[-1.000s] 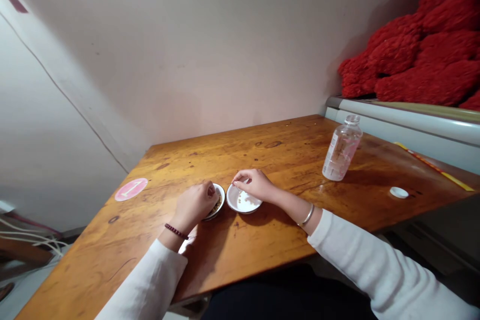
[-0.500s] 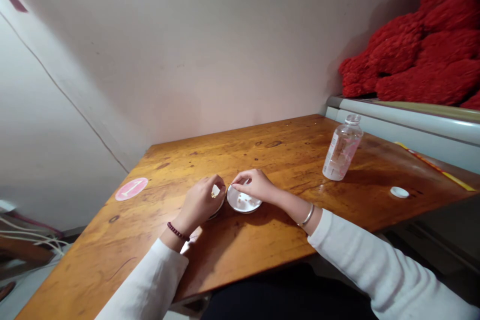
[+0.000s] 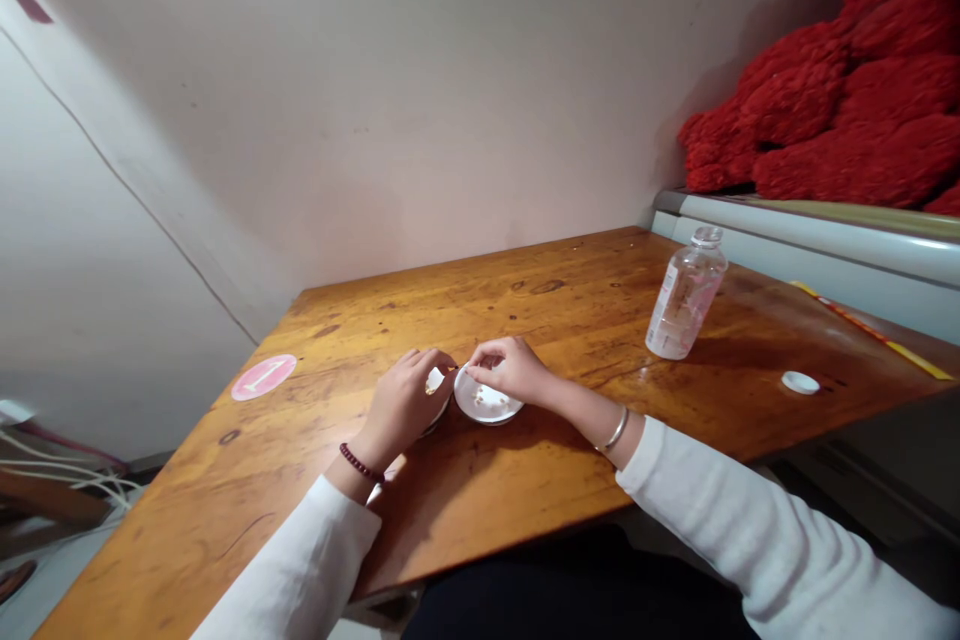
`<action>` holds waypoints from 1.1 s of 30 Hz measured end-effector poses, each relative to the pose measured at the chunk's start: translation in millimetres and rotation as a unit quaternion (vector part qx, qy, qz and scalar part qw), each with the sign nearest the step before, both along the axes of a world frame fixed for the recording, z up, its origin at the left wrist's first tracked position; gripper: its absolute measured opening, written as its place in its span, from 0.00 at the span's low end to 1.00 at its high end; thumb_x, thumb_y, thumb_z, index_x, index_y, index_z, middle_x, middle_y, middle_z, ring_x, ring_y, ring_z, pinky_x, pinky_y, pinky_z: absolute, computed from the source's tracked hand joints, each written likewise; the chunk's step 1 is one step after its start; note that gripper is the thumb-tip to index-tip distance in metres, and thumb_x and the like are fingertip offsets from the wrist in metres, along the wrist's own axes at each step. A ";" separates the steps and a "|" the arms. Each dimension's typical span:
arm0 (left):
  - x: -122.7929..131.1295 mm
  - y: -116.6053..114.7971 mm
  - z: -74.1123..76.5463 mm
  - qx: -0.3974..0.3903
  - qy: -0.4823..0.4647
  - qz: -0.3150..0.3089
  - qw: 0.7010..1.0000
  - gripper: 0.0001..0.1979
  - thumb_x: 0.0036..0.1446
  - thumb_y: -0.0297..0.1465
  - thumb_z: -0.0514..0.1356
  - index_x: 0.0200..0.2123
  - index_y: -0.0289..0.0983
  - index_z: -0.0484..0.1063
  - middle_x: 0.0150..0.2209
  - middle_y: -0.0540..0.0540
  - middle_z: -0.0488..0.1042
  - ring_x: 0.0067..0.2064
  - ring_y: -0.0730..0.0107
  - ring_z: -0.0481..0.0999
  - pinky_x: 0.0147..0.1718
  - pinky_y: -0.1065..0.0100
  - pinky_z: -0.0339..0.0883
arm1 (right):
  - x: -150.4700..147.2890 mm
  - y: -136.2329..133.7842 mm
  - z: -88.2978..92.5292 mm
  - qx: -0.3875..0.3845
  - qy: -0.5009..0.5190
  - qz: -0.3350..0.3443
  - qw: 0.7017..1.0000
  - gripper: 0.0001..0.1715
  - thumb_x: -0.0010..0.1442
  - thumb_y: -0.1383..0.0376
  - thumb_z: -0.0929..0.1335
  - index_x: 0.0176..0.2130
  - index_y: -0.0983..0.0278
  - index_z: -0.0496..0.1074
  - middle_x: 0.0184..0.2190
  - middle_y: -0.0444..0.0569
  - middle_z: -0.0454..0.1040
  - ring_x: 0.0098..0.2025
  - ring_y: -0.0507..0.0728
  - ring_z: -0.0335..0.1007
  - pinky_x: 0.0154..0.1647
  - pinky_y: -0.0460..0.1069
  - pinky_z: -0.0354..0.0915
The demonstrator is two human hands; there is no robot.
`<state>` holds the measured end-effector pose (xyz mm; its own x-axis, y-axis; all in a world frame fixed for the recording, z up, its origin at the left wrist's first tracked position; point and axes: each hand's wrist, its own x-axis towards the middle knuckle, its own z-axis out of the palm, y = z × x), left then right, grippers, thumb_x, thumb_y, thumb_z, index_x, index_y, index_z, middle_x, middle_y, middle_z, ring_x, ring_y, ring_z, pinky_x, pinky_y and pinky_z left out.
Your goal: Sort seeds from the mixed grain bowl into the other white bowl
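My left hand [image 3: 409, 395], with a dark bead bracelet at its wrist, is closed in a pinch over a white dish [image 3: 435, 380]. The hand hides most of that dish, but some small yellowish pieces show inside it. A tiny dark thing is at the left fingertips, too small to name. My right hand [image 3: 516, 370], wearing a silver bangle, pinches thumb and finger together above the far-left rim of a second white dish [image 3: 491, 408]. Several small yellowish bits lie in this dish. What the right fingertips hold, if anything, is too small to make out. Both hands' fingertips are close together.
A clear bottle without a cap [image 3: 684, 305] stands on the wooden table [image 3: 570, 460] at right, near a white cap [image 3: 800, 382]. A yellow-red strip [image 3: 874, 330] lies by the right edge. A pink round sticker [image 3: 263, 377] is at left. A wall rises behind.
My left fingertips have shifted slightly to the right, towards the right hand. My right hand has barely moved and keeps its pinch. The bottle and dishes stay in place.
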<state>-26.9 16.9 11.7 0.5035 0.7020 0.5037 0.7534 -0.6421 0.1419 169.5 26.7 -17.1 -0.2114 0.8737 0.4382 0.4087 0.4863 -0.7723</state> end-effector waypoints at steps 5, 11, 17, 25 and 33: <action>1.2 -0.8 0.7 -0.013 0.007 0.010 1.000 0.06 0.60 0.34 0.55 0.37 0.40 0.70 0.36 0.47 0.75 0.39 0.65 0.72 0.37 0.67 0.63 | 0.2 -0.3 0.9 -0.003 -0.006 -0.007 1.000 0.06 0.51 0.64 0.70 0.28 0.65 0.78 0.24 0.45 0.76 0.28 0.51 0.69 0.30 0.44 0.61; 1.9 -2.0 2.0 -0.014 0.010 0.011 1.000 0.06 0.60 0.34 0.55 0.37 0.40 0.70 0.36 0.48 0.75 0.39 0.65 0.72 0.38 0.67 0.63 | 0.1 -0.2 -0.1 -0.002 -0.016 -0.014 1.000 0.06 0.51 0.65 0.70 0.28 0.64 0.77 0.24 0.45 0.77 0.28 0.51 0.69 0.30 0.44 0.61; 1.8 -1.5 0.5 -0.003 0.009 0.011 1.000 0.05 0.60 0.34 0.55 0.37 0.40 0.70 0.35 0.48 0.75 0.39 0.66 0.72 0.37 0.68 0.63 | -0.2 0.4 -0.8 -0.005 -0.018 -0.015 1.000 0.06 0.51 0.65 0.70 0.28 0.64 0.78 0.24 0.45 0.77 0.28 0.51 0.70 0.30 0.44 0.61; 2.0 -1.8 1.5 -0.013 0.007 0.010 1.000 0.07 0.61 0.35 0.55 0.38 0.40 0.70 0.35 0.47 0.75 0.39 0.65 0.72 0.37 0.67 0.63 | -0.3 -1.8 1.3 -0.006 -0.015 -0.020 1.000 0.05 0.51 0.65 0.70 0.28 0.64 0.77 0.23 0.44 0.76 0.27 0.51 0.69 0.29 0.44 0.61; 1.6 -0.6 1.0 -0.023 0.006 0.005 1.000 0.07 0.60 0.34 0.54 0.39 0.40 0.71 0.36 0.47 0.75 0.40 0.65 0.72 0.38 0.67 0.64 | -0.2 -2.3 2.7 -0.004 -0.010 -0.018 1.000 0.05 0.51 0.65 0.70 0.28 0.64 0.77 0.24 0.45 0.77 0.27 0.51 0.70 0.29 0.44 0.61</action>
